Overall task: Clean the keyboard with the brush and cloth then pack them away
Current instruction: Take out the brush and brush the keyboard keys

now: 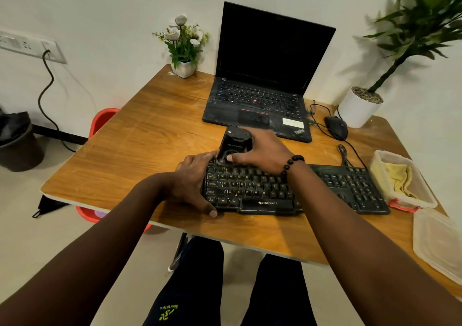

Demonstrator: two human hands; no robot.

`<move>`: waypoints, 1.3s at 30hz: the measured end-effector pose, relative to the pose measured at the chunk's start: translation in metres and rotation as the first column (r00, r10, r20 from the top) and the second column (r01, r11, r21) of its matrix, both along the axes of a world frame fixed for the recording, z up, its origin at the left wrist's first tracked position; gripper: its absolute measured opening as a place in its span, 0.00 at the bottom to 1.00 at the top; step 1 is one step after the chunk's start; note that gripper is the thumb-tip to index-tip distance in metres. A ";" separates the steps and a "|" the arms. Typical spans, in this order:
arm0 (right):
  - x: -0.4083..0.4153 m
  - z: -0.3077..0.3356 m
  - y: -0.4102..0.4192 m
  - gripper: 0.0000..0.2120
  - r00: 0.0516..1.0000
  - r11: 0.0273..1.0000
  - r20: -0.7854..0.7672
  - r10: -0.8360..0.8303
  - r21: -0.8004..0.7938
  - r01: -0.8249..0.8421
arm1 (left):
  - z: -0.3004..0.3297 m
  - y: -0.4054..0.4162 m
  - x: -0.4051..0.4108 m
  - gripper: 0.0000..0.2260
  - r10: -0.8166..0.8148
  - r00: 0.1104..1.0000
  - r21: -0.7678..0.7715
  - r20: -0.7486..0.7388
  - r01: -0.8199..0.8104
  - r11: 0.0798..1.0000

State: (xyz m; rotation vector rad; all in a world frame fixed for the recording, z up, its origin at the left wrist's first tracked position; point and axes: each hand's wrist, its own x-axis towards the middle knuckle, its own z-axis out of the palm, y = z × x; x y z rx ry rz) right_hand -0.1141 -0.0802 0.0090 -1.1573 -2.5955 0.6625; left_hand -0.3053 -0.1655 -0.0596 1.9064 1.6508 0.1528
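On the wooden table, seen from the head camera, a black Zebronics keyboard lies at centre. The right hand grips a black brush device standing on the keyboard's top-left keys; the left hand clasps the keyboard's left end. At three o'clock, a yellow cloth sits in a plastic container. At twelve o'clock stands an open ThinkPad laptop.

place: office desk | signs: open laptop, mouse, keyboard, potted plants
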 end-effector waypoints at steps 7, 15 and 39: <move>0.000 0.000 0.009 0.22 0.994 0.989 -0.020 -0.110 0.099 0.112 | 0.000 0.000 0.000 0.68 0.013 1.000 -0.004 0.007 -0.013 1.000; -0.003 -0.005 0.012 0.19 0.994 0.990 0.047 -0.095 0.112 0.090 | -0.001 0.000 -0.001 0.67 0.015 1.000 0.006 0.013 -0.015 1.000; 0.044 0.000 -0.014 0.22 0.993 0.962 -0.039 -0.111 -0.256 0.097 | 0.003 -0.005 0.007 0.65 0.019 0.999 0.031 -0.032 -0.018 0.999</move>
